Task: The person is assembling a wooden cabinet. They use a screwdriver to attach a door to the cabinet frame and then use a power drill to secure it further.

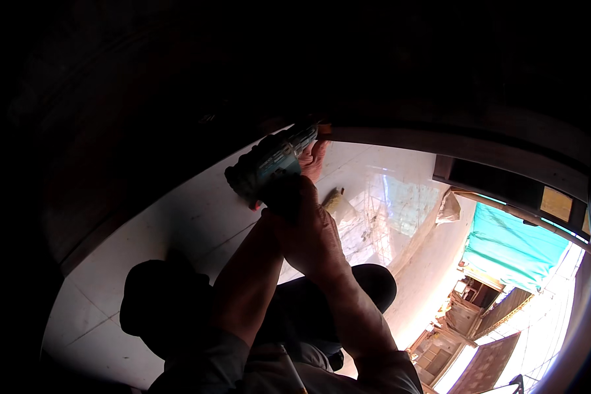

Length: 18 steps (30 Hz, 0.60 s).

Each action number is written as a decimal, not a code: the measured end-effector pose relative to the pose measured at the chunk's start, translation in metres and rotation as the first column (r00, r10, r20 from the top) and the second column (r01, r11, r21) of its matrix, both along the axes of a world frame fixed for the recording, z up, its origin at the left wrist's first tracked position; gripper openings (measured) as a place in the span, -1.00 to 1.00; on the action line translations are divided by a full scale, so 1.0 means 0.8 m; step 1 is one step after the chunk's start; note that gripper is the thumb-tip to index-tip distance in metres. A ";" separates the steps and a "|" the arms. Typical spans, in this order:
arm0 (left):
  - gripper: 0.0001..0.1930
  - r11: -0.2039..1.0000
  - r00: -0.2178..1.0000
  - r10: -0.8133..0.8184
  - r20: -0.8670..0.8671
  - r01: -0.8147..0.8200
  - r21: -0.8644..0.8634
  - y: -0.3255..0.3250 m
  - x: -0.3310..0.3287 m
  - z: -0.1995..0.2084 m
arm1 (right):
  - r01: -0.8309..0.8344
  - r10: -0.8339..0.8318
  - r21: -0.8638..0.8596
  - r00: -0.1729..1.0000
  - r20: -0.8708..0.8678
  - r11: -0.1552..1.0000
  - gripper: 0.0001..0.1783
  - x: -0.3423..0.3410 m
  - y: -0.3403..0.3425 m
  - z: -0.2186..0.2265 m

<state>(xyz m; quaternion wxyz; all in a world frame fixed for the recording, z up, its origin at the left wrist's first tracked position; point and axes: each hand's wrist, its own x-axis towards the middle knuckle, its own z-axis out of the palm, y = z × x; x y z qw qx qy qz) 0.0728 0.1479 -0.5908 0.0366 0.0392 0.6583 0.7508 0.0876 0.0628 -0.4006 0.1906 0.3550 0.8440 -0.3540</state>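
**Head view: both hands hold a power tool at a dark timber edge**

Head-camera picture, looking down: a person leans over a pale tiled floor (177, 223) and presses a teal-and-black handheld power tool (272, 164) toward the dark wooden board or frame (144, 131) that fills the upper left of the shot. The right hand (308, 230) is closed round the tool's rear grip, its fingers wrapped and gripping. The left hand (312, 157) lies beyond the tool near its nose; whether its fingers are curled or flat cannot be told, since the tool body covers most of them. A pale brush-like object (338, 205) lies on the tiles just beside the hands. Outside, a teal tarpaulin (512, 253) hangs over a sunlit yard.

By the look of it, the step in hand is working the tool's tip against the timber edge, though the tip itself is lost in shadow. The next move would call for steady pressure with both hands and the nose held square to the wood.
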 end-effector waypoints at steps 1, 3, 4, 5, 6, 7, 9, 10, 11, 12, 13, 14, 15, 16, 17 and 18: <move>-0.53 0.998 0.995 -0.064 0.082 0.063 0.015 -0.002 -0.001 0.002 | -0.001 0.001 0.008 1.000 0.001 1.000 -0.41 0.000 0.000 -0.001; -0.55 0.996 0.993 -0.079 0.085 0.081 -0.028 -0.006 -0.003 0.006 | -0.009 0.009 0.030 1.000 0.002 1.000 -0.41 0.000 0.000 -0.003; -0.56 0.996 0.999 -0.033 0.007 0.034 -0.087 -0.007 -0.003 0.008 | -0.014 0.014 0.044 1.000 0.003 0.999 -0.41 0.001 0.000 -0.004; -0.56 0.992 0.999 -0.030 -0.022 0.027 -0.126 -0.008 -0.004 0.009 | -0.019 0.019 0.059 1.000 0.005 0.998 -0.41 0.002 0.000 -0.005; -0.57 0.986 0.998 -0.027 -0.050 0.019 -0.164 -0.009 -0.005 0.010 | -0.016 0.016 0.056 1.000 -0.002 0.998 -0.41 0.002 0.000 -0.005; -0.56 0.981 0.998 -0.057 -0.025 0.052 -0.188 -0.010 -0.007 0.007 | -0.018 0.019 0.051 1.000 -0.010 0.999 -0.40 0.002 -0.001 -0.005; -0.56 0.979 0.996 -0.084 0.010 0.085 -0.184 -0.008 -0.008 0.003 | -0.028 0.028 0.049 1.000 -0.013 0.998 -0.39 0.003 0.000 -0.005; -0.55 0.984 0.997 -0.080 0.021 0.083 -0.157 -0.006 -0.007 0.000 | -0.037 0.037 0.050 0.999 -0.009 0.998 -0.39 0.003 0.000 -0.006; -0.54 0.988 0.997 -0.076 0.032 0.080 -0.131 -0.005 -0.006 -0.003 | -0.046 0.046 0.051 0.999 -0.005 0.998 -0.39 0.002 0.000 -0.006; -0.54 0.988 0.999 -0.010 -0.044 0.003 -0.157 -0.003 -0.005 -0.006 | -0.046 0.046 0.053 0.999 -0.002 0.998 -0.38 0.002 -0.001 -0.005; -0.53 0.982 0.992 0.051 -0.119 -0.072 -0.177 -0.002 -0.005 -0.005 | -0.042 0.042 0.057 0.999 0.002 0.997 -0.38 0.001 -0.002 -0.004; -0.53 0.970 0.975 0.110 -0.194 -0.147 -0.191 0.000 -0.004 -0.004 | -0.038 0.038 0.061 0.999 0.006 0.997 -0.38 0.001 -0.002 -0.004; -0.53 0.981 0.984 0.084 -0.160 -0.110 -0.161 0.000 -0.003 -0.003 | -0.039 0.039 0.064 0.999 0.005 0.997 -0.38 0.001 -0.002 -0.004; -0.53 0.989 0.990 0.056 -0.128 -0.073 -0.131 -0.001 -0.001 -0.003 | -0.040 0.040 0.065 0.999 0.003 0.997 -0.38 0.001 -0.001 -0.004; -0.54 0.990 0.994 0.035 -0.106 -0.049 -0.133 -0.002 -0.001 -0.004 | -0.042 0.042 0.066 0.999 0.000 0.997 -0.38 0.001 -0.001 -0.004; -0.54 0.991 0.996 0.014 -0.083 -0.025 -0.135 -0.002 -0.001 -0.005 | -0.044 0.045 0.064 0.999 -0.014 0.997 -0.37 0.002 -0.001 -0.005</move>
